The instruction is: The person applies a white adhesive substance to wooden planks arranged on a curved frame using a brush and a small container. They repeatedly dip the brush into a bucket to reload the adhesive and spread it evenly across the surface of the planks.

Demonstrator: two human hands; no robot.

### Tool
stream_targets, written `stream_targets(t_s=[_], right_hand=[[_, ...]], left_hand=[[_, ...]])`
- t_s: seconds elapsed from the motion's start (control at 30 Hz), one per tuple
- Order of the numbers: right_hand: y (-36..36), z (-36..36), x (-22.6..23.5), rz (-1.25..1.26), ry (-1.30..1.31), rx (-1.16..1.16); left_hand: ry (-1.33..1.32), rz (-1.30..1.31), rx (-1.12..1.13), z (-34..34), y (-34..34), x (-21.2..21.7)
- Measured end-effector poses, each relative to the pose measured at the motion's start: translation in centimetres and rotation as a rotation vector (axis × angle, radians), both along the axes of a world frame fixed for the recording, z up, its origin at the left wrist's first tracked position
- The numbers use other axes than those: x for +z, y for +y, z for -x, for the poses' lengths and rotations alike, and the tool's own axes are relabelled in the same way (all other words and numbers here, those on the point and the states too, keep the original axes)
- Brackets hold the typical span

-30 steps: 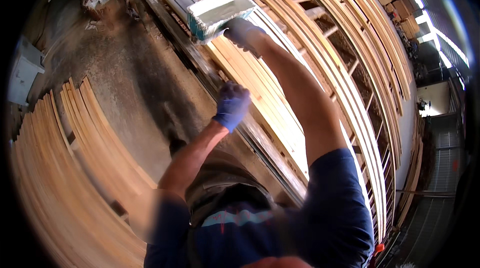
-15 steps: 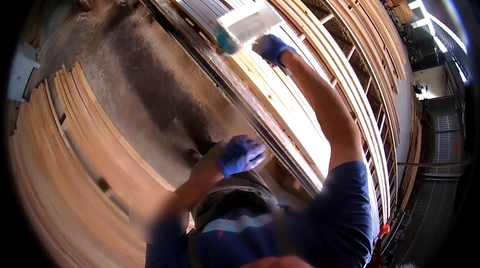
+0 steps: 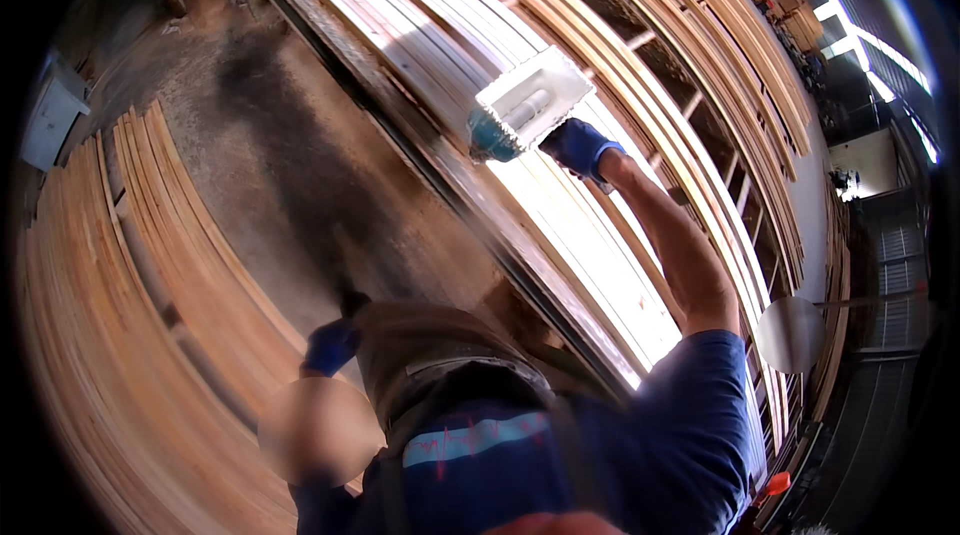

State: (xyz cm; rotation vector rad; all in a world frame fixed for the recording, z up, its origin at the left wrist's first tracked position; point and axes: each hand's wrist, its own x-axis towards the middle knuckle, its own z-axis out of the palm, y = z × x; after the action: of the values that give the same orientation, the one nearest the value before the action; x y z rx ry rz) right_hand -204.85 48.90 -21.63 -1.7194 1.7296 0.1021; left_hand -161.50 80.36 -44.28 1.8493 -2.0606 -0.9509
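My right hand [image 3: 578,147], in a blue glove, grips a white box-like container [image 3: 540,95] by its near right side. The container is open on top, with rough, crusted edges, a pale rod-like shape inside and a teal end at its lower left. I cannot tell its exact kind. It is over a row of long, pale wooden boards [image 3: 590,225] lying side by side, and whether it touches them is unclear. My left hand [image 3: 332,347], also blue-gloved, hangs low by my left side. Its fingers are dark and cannot be made out.
On the left lies another stack of long boards [image 3: 190,225]. Between the stacks runs a dusty floor [image 3: 270,165] with a dark stain. Farther right, more boards [image 3: 690,25] lie across wooden crosspieces. A pale cabinet [image 3: 52,115] stands at the far left.
The container and my right hand have moved to the right and nearer to me along the boards. My left hand has dropped from in front of my body to my left side.
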Motion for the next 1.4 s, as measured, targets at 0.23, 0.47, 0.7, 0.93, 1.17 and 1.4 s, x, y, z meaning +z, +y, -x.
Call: stream_targets(t_s=[0.23,0.47,0.7,0.93,1.17,1.4], right_hand=[[14.8,19.4,-6.3,0.343,-0.165,0.282],[30.9,24.4,-0.1,0.078,0.028,-0.142],[33.8,23.4,0.5,-0.052,0.128,-0.163],[32.7,30.8,-11.8,-0.131,-0.031,-0.294],[38.4,31.9,-12.1,-0.142,0.473,-0.177],[34.6,32.0,-12.9,-0.182,0.287,-0.824]], left_hand=[[0.153,0.127,-0.249,12.9,3.0,4.6],[0.214,0.051,-0.26,17.2,13.7,-1.9],[0.353,-0.165,-0.34,18.4,21.8,-5.4],[0.24,-0.336,-0.399,12.1,14.1,-17.9],[0.324,-0.634,-0.491,12.2,0.5,-27.8],[0.21,-0.826,-0.249,12.2,-10.4,-25.5]])
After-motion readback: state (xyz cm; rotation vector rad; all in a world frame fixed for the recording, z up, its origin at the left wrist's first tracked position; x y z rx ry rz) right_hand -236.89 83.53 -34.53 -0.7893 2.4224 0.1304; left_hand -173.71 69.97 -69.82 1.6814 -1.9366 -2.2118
